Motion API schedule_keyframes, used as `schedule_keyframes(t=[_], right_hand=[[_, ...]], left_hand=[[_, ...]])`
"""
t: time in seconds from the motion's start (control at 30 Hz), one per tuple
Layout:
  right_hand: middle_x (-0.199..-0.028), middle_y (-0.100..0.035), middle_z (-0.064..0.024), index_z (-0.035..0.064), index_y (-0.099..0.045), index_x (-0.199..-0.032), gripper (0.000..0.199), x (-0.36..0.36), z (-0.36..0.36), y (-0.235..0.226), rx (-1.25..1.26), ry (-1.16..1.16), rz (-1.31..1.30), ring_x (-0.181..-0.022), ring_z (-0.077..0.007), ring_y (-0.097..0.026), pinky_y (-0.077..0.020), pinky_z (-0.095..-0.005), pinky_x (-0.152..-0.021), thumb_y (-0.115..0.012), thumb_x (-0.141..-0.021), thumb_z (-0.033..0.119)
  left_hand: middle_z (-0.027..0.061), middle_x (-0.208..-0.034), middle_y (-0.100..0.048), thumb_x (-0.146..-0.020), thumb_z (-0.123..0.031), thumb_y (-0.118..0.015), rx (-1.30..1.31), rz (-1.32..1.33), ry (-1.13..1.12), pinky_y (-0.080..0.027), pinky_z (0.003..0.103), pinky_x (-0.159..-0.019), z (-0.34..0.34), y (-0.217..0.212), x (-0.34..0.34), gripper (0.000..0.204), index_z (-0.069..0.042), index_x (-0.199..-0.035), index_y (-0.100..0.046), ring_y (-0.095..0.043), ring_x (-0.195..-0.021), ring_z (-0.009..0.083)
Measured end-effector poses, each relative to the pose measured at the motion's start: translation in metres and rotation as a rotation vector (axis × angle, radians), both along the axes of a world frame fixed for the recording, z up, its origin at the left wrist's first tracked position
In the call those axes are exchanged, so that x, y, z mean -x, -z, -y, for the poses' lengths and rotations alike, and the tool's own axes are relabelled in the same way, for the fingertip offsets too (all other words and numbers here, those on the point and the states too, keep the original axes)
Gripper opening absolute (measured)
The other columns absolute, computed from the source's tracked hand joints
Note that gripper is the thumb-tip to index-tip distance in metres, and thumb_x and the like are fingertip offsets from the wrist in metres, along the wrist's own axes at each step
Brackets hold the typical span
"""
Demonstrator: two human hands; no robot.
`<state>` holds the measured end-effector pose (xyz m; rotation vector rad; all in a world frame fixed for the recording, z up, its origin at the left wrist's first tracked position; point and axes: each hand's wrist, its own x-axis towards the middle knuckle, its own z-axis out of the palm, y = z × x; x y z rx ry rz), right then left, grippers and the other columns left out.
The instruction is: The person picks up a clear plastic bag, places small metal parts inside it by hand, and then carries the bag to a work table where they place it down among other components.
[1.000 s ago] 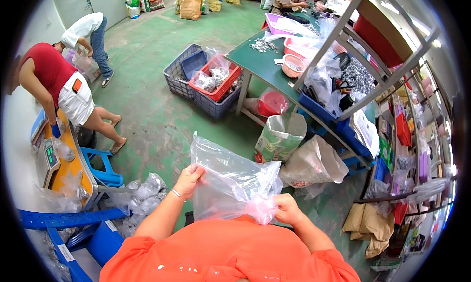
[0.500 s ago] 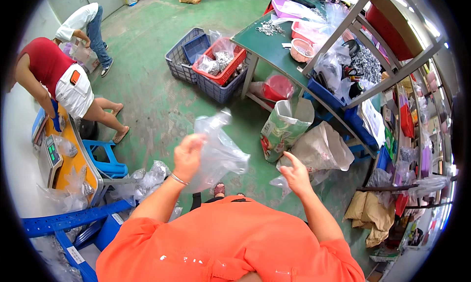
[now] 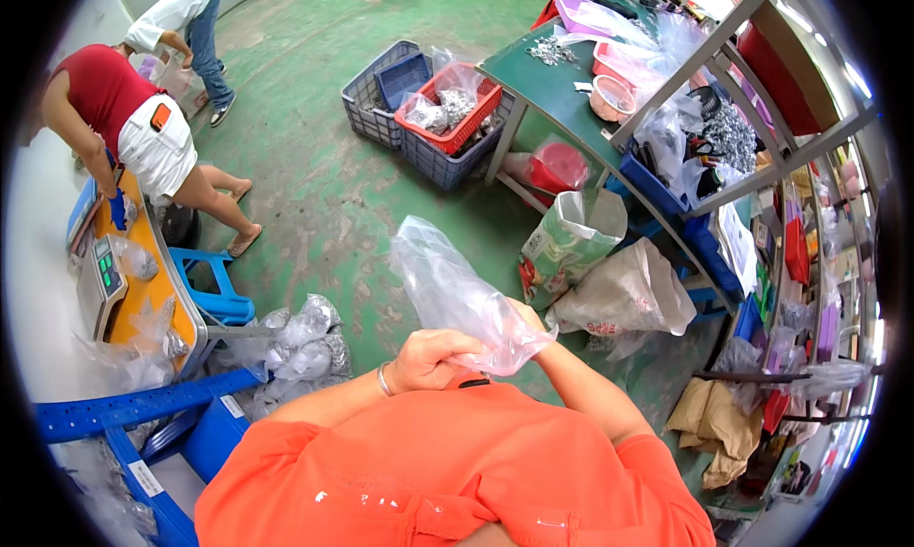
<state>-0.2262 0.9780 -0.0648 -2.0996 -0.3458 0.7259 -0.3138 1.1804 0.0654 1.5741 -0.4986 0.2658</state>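
A clear plastic bag (image 3: 443,285) stretches up and away in front of my body, its near end between my two hands. My left hand (image 3: 436,358), with a bracelet at the wrist, is closed with its fingers pinching the near edge of the bag. At the other side of that edge is my right hand (image 3: 529,324), closed on the film; the bag covers part of it and its fingertips are hidden. The bag looks limp, with no contents showing.
Grey-blue crates (image 3: 440,163) and a red basket (image 3: 455,119) of bagged metal parts stand ahead. Right are open sacks (image 3: 628,290) beside a green table (image 3: 519,66). Left, two people bend near an orange bench (image 3: 143,223), a blue stool (image 3: 211,285) and filled bags (image 3: 309,342).
My right hand has come inward from the right, apart and open before, to the bag. My left hand has lowered and moved right, and the bag now points away from me.
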Motion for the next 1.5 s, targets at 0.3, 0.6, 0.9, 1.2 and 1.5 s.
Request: schedule_keyframes(t=[0.3,0.6,0.9,1.2,1.5], right_hand=[[-0.059,-0.054,-0.0015,0.0022,-0.06,-0.073,0.022,-0.017,0.103,-0.025,-0.561,0.699,-0.487,-0.049,-0.0095,-0.043,-0.0346,-0.0252,-0.045,-0.056,-0.082,0.022],[-0.058,-0.053,0.0003,0.0027,-0.058,-0.06,0.029,0.048,0.214,-0.132,-0.662,0.558,-0.238,-0.051,-0.0071,-0.042,-0.0311,-0.0209,-0.048,-0.055,-0.081,0.021],[-0.063,-0.048,0.0084,0.0079,-0.063,-0.101,0.031,0.101,0.318,-0.076,-0.106,0.626,-0.25,-0.05,-0.003,-0.032,-0.0273,-0.0198,-0.044,-0.054,-0.084,0.033],[-0.056,-0.048,0.004,0.0031,-0.061,-0.074,0.025,0.144,0.43,-0.035,-0.473,0.868,-0.307,-0.047,-0.0046,-0.033,-0.0271,-0.0207,-0.044,-0.061,-0.08,0.028],[-0.05,-0.041,0.0043,0.0076,-0.052,-0.066,0.026,0.2,0.505,-0.073,-0.764,1.386,-0.159,-0.039,-0.0052,-0.032,-0.0244,-0.0203,-0.037,-0.056,-0.084,0.025]], left_hand=[[0.0017,-0.076,-0.058,-0.086,-0.008,-0.051,0.374,-0.367,-0.456,-0.043,0.022,-0.058,-0.024,0.027,-0.008,0.009,-0.004,-0.081,-0.057,-0.052,-0.063,0.0102],[-0.0016,-0.078,-0.054,-0.09,-0.023,-0.047,0.399,-0.537,-0.611,-0.034,0.018,-0.046,-0.007,0.063,-0.075,0.021,-0.004,-0.087,-0.055,-0.044,-0.059,0.0038],[0.0067,-0.068,-0.06,-0.075,-0.006,-0.063,-0.081,0.369,0.495,-0.045,0.026,-0.05,0.193,-0.043,-0.076,0.005,-0.005,-0.078,-0.059,-0.057,-0.055,0.0192],[0.0045,-0.055,-0.053,-0.07,-0.001,-0.064,-0.21,0.405,0.859,-0.036,0.028,-0.042,0.349,-0.075,-0.061,0.018,-0.004,-0.088,-0.064,-0.047,-0.044,0.0195],[0.0033,-0.074,-0.046,-0.077,0.002,-0.056,-0.205,0.296,0.096,-0.034,0.02,-0.06,0.403,-0.035,-0.098,0.007,-0.001,-0.082,-0.06,-0.042,-0.067,0.0117]])
